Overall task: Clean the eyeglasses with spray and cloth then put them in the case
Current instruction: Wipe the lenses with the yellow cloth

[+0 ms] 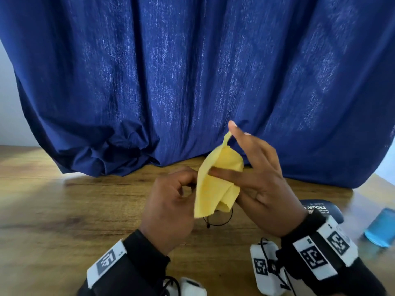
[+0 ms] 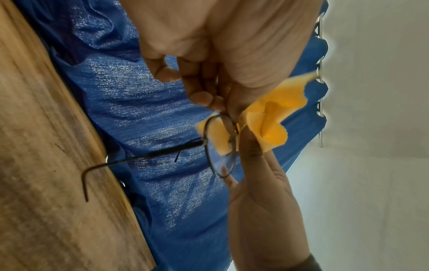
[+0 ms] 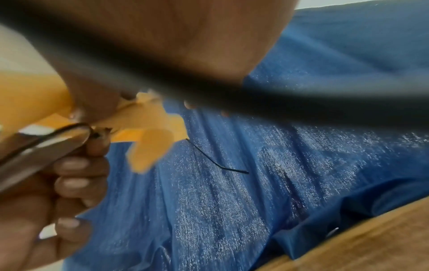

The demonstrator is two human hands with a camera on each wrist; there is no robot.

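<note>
My left hand [image 1: 186,184] pinches the thin black round-rimmed eyeglasses [image 2: 220,146] by the rim, above the wooden table [image 1: 64,210]. In the head view only the bottom of one lens [image 1: 218,220] shows under the yellow cloth [image 1: 213,189]. My right hand [image 1: 226,174] pinches the cloth [image 2: 274,119] around the other lens, index finger across its front, the other fingers raised. In the left wrist view a temple arm [image 2: 139,157] sticks out to the left. In the right wrist view, cloth [image 3: 150,128] and a temple tip [image 3: 220,165] show below a blurred palm.
A dark eyeglass case [image 1: 320,210] printed "OPTICALS" lies on the table behind my right wrist. A blue spray bottle [image 1: 382,227] lies at the right edge. A blue curtain [image 1: 192,82] hangs along the back of the table.
</note>
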